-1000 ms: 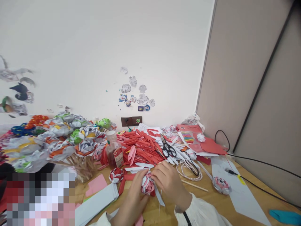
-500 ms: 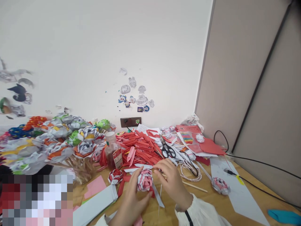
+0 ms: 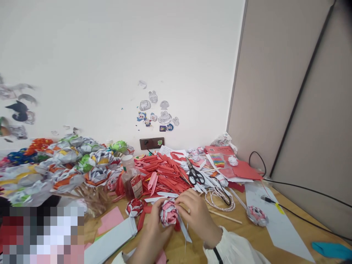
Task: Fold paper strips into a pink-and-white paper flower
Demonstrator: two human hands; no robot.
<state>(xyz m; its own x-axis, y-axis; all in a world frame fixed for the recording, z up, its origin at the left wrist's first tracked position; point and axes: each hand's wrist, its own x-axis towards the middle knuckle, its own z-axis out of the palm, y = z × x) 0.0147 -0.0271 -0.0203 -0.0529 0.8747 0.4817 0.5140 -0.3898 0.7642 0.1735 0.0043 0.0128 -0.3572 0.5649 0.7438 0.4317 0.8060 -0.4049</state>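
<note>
A red and white paper rose (image 3: 168,213) is held low in the middle of the view, between both hands. My left hand (image 3: 152,234) cups it from below and from the left, fingers curled round it. My right hand (image 3: 196,216) pinches its right side with thumb and fingers; the wrist wears a white cuff. A white paper strip hangs down from the rose toward the wooden table (image 3: 242,231). A second small paper rose (image 3: 134,207) lies just left of my hands.
A heap of red paper strips (image 3: 162,174) lies behind my hands, with black scissors (image 3: 194,174), a small bottle (image 3: 132,179) and a pearl string (image 3: 220,200). Many paper flowers (image 3: 66,165) stand at left. Another rose (image 3: 257,215), black cables and paper lie at right.
My right hand drew back from the rose half a second ago, then closed on its right side again. The rose turned a little in my left hand.
</note>
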